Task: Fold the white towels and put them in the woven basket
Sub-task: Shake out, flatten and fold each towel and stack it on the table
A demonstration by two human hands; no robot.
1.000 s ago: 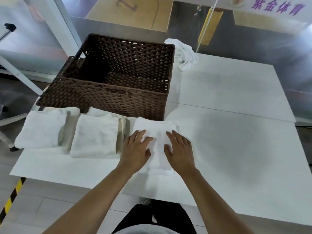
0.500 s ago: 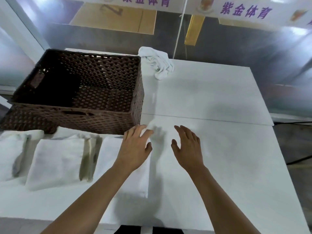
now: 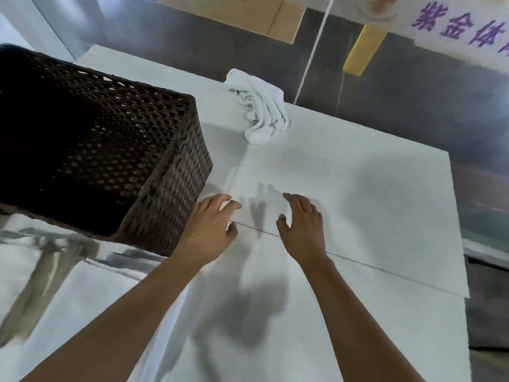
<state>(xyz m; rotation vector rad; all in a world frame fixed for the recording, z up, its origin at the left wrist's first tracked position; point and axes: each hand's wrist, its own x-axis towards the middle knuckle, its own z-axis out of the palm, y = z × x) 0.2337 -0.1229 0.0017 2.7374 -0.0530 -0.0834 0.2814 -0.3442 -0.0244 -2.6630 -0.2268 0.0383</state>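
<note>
A dark brown woven basket (image 3: 170, 172) stands at the left of the white table, and its inside looks empty. A crumpled white towel (image 3: 260, 111) lies at the far edge, just right of the basket. Folded white towels (image 3: 82, 293) lie blurred along the near left, in front of the basket. My left hand (image 3: 212, 227) hovers beside the basket's near right corner, fingers stretched forward, holding nothing. My right hand (image 3: 303, 224) hovers a little to its right above the bare table (image 3: 371, 194), fingers loosely spread and empty. Both hands point toward the crumpled towel.
The table's right edge (image 3: 457, 216) drops to a dark floor. A glass wall with a thin white pole (image 3: 311, 51) and a purple-lettered banner (image 3: 462, 26) stands behind the table. A seam (image 3: 358, 260) runs across the tabletop.
Both hands have lifted off the folded towel and moved forward past the basket's corner toward the crumpled towel. The camera has swung forward and right.
</note>
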